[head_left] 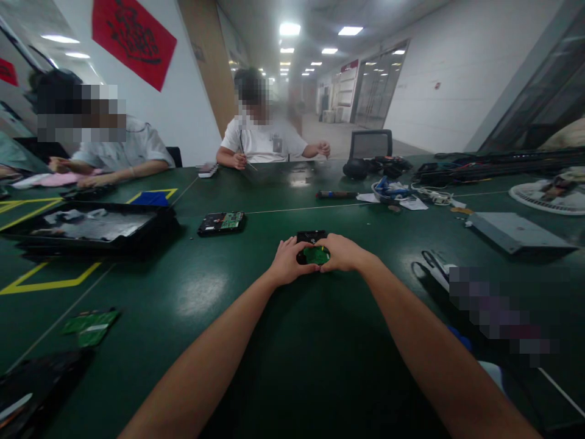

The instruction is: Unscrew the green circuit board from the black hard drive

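Observation:
On the green table in front of me, a hard drive (315, 255) with a black body and a green circuit board facing up sits between my hands. My left hand (289, 262) is closed round its left edge, fingers along the far side and thumb at the near side. Gripping the right edge is my right hand (343, 252), its thumb close to the left thumb. The fingers hide both ends of the drive. A second hard drive (222, 223), board side up, lies farther left on the table.
At left stand stacked black trays (155, 227); nearer lie a green circuit board (94, 326) and a dark device (41, 390). A screwdriver (337, 195), a bowl (388, 194) and a grey metal box (521, 231) lie right. Two people (269, 140) sit across the table.

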The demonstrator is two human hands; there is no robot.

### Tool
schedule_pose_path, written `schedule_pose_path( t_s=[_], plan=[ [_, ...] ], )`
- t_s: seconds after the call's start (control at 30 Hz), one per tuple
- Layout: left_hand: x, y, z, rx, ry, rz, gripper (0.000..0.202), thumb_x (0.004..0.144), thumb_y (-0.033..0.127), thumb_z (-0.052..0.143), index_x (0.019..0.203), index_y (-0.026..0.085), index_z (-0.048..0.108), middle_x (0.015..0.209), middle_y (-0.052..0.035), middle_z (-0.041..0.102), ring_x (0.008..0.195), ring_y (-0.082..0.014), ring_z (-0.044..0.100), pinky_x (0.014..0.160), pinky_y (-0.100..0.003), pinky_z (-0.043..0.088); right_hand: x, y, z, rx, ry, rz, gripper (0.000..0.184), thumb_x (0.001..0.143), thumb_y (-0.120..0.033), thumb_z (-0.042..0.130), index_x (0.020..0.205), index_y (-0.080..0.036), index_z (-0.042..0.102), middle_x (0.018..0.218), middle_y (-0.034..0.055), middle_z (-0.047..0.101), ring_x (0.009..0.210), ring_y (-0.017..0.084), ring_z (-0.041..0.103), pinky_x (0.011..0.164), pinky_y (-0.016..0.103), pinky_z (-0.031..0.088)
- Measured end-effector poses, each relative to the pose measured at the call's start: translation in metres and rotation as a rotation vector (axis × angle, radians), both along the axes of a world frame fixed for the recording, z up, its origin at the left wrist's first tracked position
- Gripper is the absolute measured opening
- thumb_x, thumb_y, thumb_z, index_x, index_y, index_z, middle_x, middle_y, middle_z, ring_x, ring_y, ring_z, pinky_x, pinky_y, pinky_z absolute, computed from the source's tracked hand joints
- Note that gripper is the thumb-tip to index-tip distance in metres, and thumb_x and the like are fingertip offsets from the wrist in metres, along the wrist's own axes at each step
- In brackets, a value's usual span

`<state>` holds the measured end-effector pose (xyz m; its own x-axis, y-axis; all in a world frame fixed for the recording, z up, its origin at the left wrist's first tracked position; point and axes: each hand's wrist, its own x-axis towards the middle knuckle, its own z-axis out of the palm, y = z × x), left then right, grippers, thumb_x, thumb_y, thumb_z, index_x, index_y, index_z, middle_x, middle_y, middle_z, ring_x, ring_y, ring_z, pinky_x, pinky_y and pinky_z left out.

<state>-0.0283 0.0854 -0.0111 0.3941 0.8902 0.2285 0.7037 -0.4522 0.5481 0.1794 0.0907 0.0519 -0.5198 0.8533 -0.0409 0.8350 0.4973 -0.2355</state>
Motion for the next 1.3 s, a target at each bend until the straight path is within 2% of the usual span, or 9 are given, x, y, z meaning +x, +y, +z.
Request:
schedule_pose_path(
  t_s=[0.37,0.57,0.73,1.07,1.17,1.3],
  plan=[
    [-0.003,0.003,-0.002,0.008,0.039,-0.046,0.07,0.074,0.062,0.075,0.134,0.031,0.058,0.146,-0.0096,0.05,0.142,-0.0384,0.036,0.116,-0.06,0.022,0.001,0.004,-0.003,0.007,-0.029,0.002,0.066,0.064,-0.044,0.086,0.124,-0.025,0.066,0.11,0.0101,0.064,0.101,0.03,0.062,0.084,0.04,0.049],
    [-0.006,0.003,-0.004,-0.047,0.013,-0.018,0.074,0.074,0.065,0.075,0.137,0.03,0.057,0.162,-0.0135,0.029,0.152,-0.0407,0.017,0.119,-0.06,0.02,0.002,0.005,-0.006,0.014,-0.022,-0.001,0.067,0.063,-0.044,0.088,0.123,-0.025,0.067,0.112,0.01,0.065,0.103,0.03,0.062,0.085,0.039,0.049],
    [-0.008,0.003,-0.006,-0.054,-0.013,-0.011,0.072,0.071,0.063,0.079,0.134,0.031,0.061,0.165,-0.0128,0.024,0.153,-0.0409,0.015,0.119,-0.058,0.022,0.003,0.006,-0.007,0.027,-0.031,-0.001,0.071,0.062,-0.044,0.089,0.126,-0.025,0.066,0.114,0.011,0.065,0.105,0.031,0.063,0.086,0.038,0.049],
    [-0.01,0.005,-0.007,0.003,-0.006,-0.004,0.073,0.068,0.062,0.081,0.129,0.025,0.063,0.163,-0.0126,0.029,0.152,-0.0398,0.018,0.119,-0.058,0.024,0.003,0.007,-0.01,0.033,-0.037,-0.014,0.07,0.061,-0.045,0.089,0.124,-0.024,0.066,0.114,0.0113,0.066,0.104,0.031,0.063,0.087,0.038,0.049],
    [-0.01,0.004,-0.005,0.079,0.003,-0.021,0.071,0.07,0.062,0.08,0.128,0.025,0.063,0.158,-0.011,0.037,0.148,-0.0378,0.024,0.118,-0.055,0.028,0.003,0.006,-0.008,0.029,-0.027,-0.016,0.071,0.06,-0.045,0.09,0.124,-0.025,0.066,0.114,0.0107,0.066,0.105,0.031,0.063,0.089,0.038,0.049],
    [-0.005,0.001,0.0,0.179,0.0,-0.065,0.066,0.074,0.059,0.078,0.128,0.025,0.064,0.14,-0.0096,0.055,0.134,-0.0342,0.038,0.112,-0.051,0.037,0.003,0.006,-0.007,0.022,-0.032,-0.006,0.071,0.062,-0.045,0.089,0.125,-0.025,0.065,0.116,0.0108,0.065,0.107,0.031,0.062,0.088,0.038,0.048]
  ],
)
